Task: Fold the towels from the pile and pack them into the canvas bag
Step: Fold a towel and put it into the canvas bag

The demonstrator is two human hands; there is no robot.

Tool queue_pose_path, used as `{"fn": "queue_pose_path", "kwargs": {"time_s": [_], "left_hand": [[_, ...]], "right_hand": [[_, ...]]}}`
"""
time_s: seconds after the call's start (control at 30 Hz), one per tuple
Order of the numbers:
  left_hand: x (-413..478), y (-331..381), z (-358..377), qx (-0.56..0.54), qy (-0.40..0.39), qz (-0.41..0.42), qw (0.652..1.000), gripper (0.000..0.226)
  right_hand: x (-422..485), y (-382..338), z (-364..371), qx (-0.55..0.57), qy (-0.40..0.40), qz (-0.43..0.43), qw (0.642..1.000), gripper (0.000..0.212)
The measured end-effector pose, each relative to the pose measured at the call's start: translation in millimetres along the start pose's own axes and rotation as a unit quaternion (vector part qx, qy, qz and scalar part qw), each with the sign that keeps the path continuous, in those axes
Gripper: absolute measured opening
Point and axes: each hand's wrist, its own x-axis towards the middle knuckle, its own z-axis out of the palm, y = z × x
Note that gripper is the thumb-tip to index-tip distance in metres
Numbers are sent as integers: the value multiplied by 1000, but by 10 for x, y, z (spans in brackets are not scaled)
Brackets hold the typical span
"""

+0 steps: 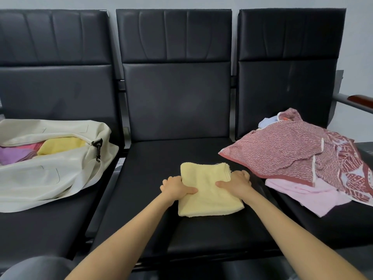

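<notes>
On the middle seat: a folded yellow towel lies flat.
Left hand: grips the towel's left edge, thumb on top, fingers curled beneath.
Right hand: grips the right edge the same way.
Canvas bag: on the left seat, unzipped, folded towels inside.
Pile: loose towels heaped on the right seat.

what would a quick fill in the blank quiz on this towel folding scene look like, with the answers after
1. The left hand and the right hand grip a folded ____ towel on the middle seat.
2. The canvas bag lies on the ____ seat.
3. The pile of unfolded towels lies on the ____ seat.
4. The canvas bag's zip is ____, so folded towels show inside.

Missing words: yellow; left; right; open
</notes>
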Motion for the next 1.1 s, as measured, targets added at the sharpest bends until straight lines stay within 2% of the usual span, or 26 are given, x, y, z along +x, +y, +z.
{"fn": "queue_pose_path", "kwargs": {"time_s": [0.07,0.13,0.17,0.23,0.3,0.37,0.4,0.53,0.57,0.63,0.7,0.8,0.9,1.03,1.1], "left_hand": [[-60,-58,-56,-203,-56,16,977,48],[-142,-96,-170,-350,-84,23,933,49],[-174,-114,-231,-391,-85,32,916,49],[-233,-134,-340,-429,-72,57,899,50],[-260,-196,-412,-441,-43,64,894,67],[-284,-255,-452,-429,-48,88,898,82],[-299,-269,-457,-418,-52,104,901,82],[-345,-276,-499,-390,-43,130,911,65],[-355,-277,-515,-381,-45,132,914,57],[-353,-300,-546,-369,-50,130,919,45],[-349,-321,-591,-383,-50,122,914,44],[-356,-316,-658,-378,-40,118,917,53],[-378,-297,-706,-323,-6,130,938,65],[-436,-276,-763,-135,85,161,974,71],[-487,-239,-746,-57,133,185,972,70]], "right_hand": [[32,-16,-3,102,-1,-5,995,62],[22,-40,-54,289,-59,5,956,56],[18,-48,-88,368,-94,6,925,51],[-41,-91,-179,440,-155,15,884,37],[-87,-146,-209,437,-193,38,877,33],[-119,-205,-187,405,-197,53,891,38],[-141,-237,-167,401,-201,60,892,40],[-187,-300,-137,421,-214,82,878,16],[-187,-301,-137,422,-219,81,876,17],[-163,-297,-119,417,-207,62,883,40],[-123,-275,-102,424,-179,24,887,57],[-161,-272,-135,471,-168,-62,864,73],[-233,-302,-191,444,-191,-165,860,53],[-286,-346,-219,383,-138,-222,886,63],[-334,-377,-212,328,-96,-242,908,65]]}}
